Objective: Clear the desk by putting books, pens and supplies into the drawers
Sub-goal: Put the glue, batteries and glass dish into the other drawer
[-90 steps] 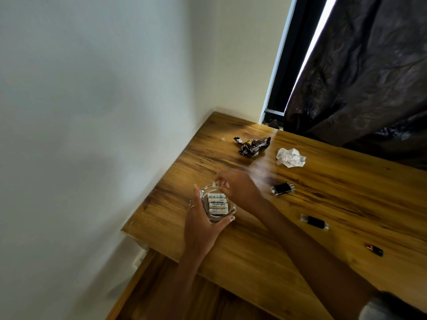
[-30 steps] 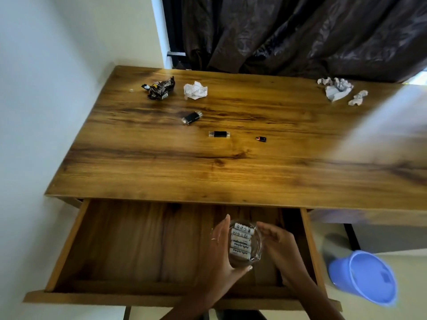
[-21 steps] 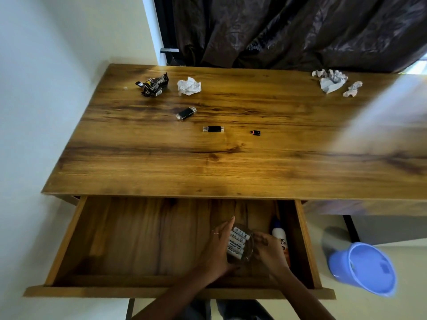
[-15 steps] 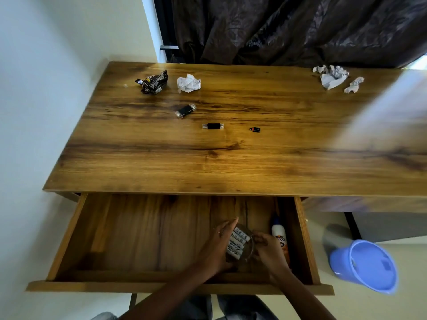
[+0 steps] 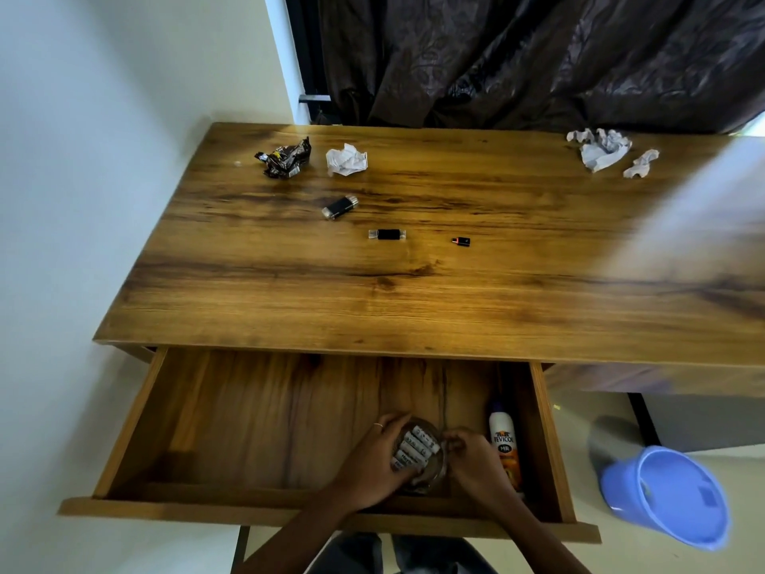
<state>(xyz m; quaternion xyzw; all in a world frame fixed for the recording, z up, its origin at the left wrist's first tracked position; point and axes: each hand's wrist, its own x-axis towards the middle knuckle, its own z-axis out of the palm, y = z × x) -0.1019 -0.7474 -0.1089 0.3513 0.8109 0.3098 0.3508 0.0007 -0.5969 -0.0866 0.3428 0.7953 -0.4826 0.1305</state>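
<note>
Both hands (image 5: 422,464) curled round glass bowl (image 5: 426,457) in drawer (image 5: 265,416).

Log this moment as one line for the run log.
step: set bowl of batteries in drawer | hands: left and right grip bowl | desk: three drives, litter

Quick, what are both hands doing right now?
Left hand: holding the glass bowl of batteries.
Right hand: holding the same bowl's other side.
</note>
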